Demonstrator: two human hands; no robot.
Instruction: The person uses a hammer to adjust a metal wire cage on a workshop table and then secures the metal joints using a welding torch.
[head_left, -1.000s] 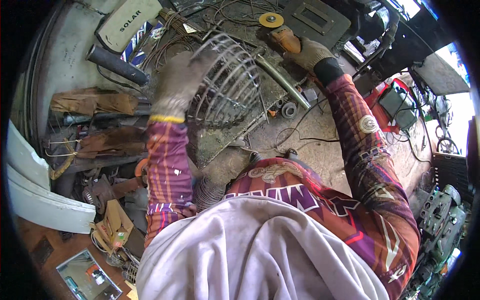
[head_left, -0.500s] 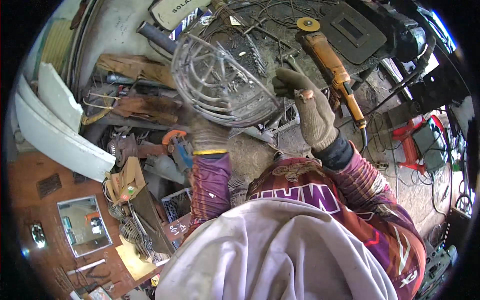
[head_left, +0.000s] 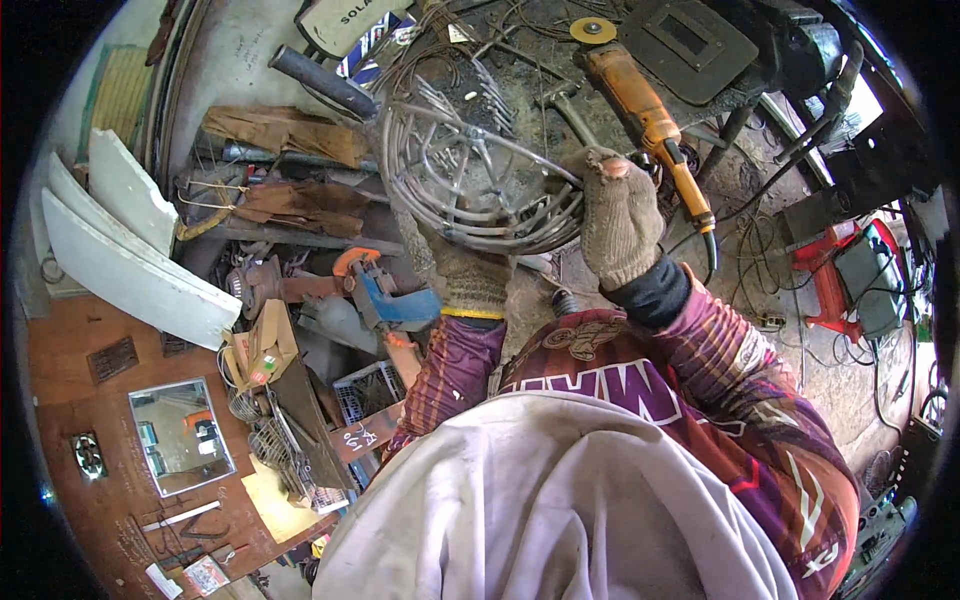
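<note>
A bowl-shaped cage of bent metal rods [head_left: 425, 212] is held up in front of me, its rods curving round a spoked middle. My left hand [head_left: 468, 278], in a knitted glove with a yellow cuff edge, is closed on the cage's near left side, its fingers partly hidden by the rods. At the right end of the rim, my gloved right hand [head_left: 622, 222] is closed on the rods; a worn hole shows in that glove. Just beyond my right hand lies a hammer [head_left: 572, 115] on the dark worktable [head_left: 530, 38].
An orange angle grinder [head_left: 645, 115] with a yellow disc [head_left: 593, 31] lies right of the cage, beside a dark welding mask [head_left: 690, 45]. A dark pipe [head_left: 322, 82] juts out at the far left. A blue clamp-like tool [head_left: 395, 293] stands left of my left arm. Cables trail over the floor at right.
The cage and my left hand have shifted right and slightly nearer. My right hand, open and apart from the cage before, has closed on its right end. The surroundings have shifted slightly in view.
</note>
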